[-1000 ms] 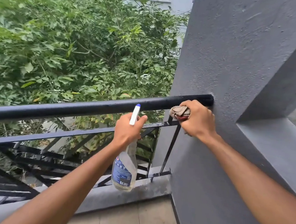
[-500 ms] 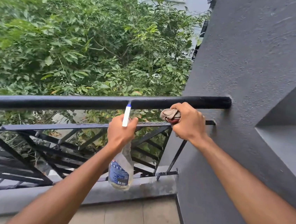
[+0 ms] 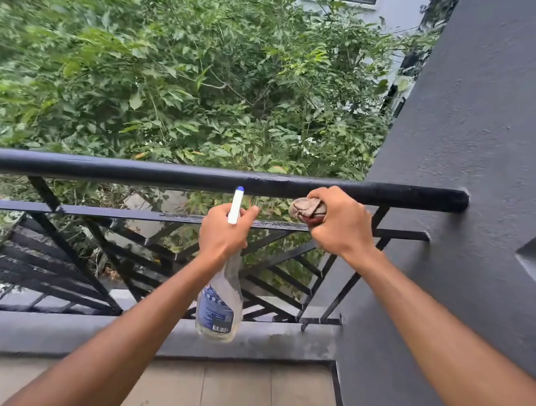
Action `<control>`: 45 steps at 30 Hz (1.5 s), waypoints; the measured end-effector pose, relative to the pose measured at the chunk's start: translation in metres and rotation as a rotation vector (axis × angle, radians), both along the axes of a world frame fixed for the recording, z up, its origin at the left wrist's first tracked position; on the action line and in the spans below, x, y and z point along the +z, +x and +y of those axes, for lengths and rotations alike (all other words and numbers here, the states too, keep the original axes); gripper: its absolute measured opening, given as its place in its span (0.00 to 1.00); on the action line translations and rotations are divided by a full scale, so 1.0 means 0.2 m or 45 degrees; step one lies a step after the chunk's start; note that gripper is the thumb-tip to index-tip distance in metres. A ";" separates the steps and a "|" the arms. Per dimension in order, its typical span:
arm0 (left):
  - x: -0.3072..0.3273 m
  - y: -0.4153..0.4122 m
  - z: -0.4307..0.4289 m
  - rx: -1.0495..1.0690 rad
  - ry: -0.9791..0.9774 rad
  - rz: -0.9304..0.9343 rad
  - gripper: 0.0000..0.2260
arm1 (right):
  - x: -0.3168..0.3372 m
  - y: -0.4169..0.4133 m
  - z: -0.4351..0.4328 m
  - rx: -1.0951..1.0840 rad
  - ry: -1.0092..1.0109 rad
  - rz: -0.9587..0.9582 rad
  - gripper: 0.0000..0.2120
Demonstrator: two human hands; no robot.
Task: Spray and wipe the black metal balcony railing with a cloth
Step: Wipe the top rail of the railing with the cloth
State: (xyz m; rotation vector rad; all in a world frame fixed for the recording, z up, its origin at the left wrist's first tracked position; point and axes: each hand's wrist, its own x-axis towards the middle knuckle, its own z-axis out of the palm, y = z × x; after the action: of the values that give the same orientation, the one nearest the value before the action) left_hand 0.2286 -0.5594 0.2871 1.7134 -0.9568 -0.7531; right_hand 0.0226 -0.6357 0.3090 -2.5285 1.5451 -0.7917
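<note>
Two forearms: bare, reaching from the lower edge toward the rail.
Floor (image 3: 239,398): pale, flat, matte, with long straight seams.
Ledge (image 3: 48,332): grey painted kerb under the bars, blotchy near the wall.
Spray bottle (image 3: 219,310): clear tapered plastic with a blue label and a barcode. It hangs upright, and its white head with a blue tip sits just under the top bar.
Left grip (image 3: 224,231): fingers curled tight round the bottle's neck.
Right grip (image 3: 343,225): closed round the cloth (image 3: 305,208), a crumpled tan wad with a dark red fold. The cloth is held just beneath the top bar; whether it touches the metal I cannot tell.
Railing (image 3: 164,173): black metal. It has a round glossy top bar, a flat middle bar and thin slanted bars below; its right end is set into the wall.
Wall (image 3: 466,124): dark grey, rough plaster.
Foliage (image 3: 174,77): dense green leaves beyond the rail.
Building (image 3: 390,4): pale, with one dark window, farthest off.
Change: a second ago the right grip sat at the wall end of the bar. It and the cloth have since slid left along it, and the bottle has moved left too.
</note>
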 end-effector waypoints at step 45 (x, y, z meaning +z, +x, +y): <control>0.08 -0.22 -0.18 -0.321 -0.254 0.097 0.08 | 0.07 -0.64 -0.31 -0.610 -0.298 0.068 0.30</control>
State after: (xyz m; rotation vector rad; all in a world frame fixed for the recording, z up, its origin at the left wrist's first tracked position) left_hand 0.1846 -0.5951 0.3028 1.3976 -1.1678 -0.8492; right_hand -0.1057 -0.6982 0.3227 -2.3621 2.2416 -1.0111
